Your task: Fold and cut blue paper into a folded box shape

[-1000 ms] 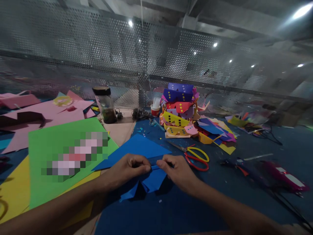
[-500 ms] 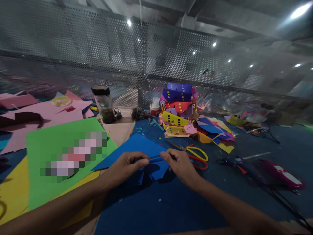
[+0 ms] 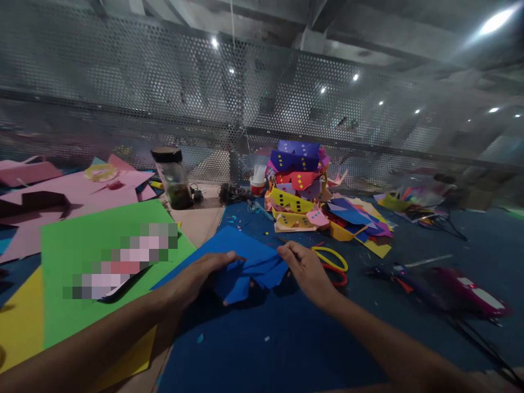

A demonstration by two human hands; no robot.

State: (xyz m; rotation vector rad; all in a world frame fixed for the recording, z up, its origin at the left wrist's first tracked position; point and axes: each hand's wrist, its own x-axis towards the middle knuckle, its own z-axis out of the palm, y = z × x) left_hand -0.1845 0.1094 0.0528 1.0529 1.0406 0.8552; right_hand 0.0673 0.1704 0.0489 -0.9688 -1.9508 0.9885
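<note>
A sheet of blue paper, creased and cut along its near edge, lies between my hands over the dark blue tabletop. My left hand grips the paper from its left side, thumb on top and fingers partly hidden under it. At the right corner, my right hand pinches the paper between thumb and fingers. Just beyond my right hand rest scissors with yellow and red handles, partly hidden by that hand.
Green paper bearing a blurred-out object lies left. A lidded jar stands behind. Stacked paper masks sit at the back, beside coloured paper scraps. A glue gun and a magenta device with cords lie right. Perforated metal panels rise behind.
The rolled or folded near edge of the blue paper has opened out and now hangs toward me. My left hand has shifted slightly left, and my right hand slightly right.
</note>
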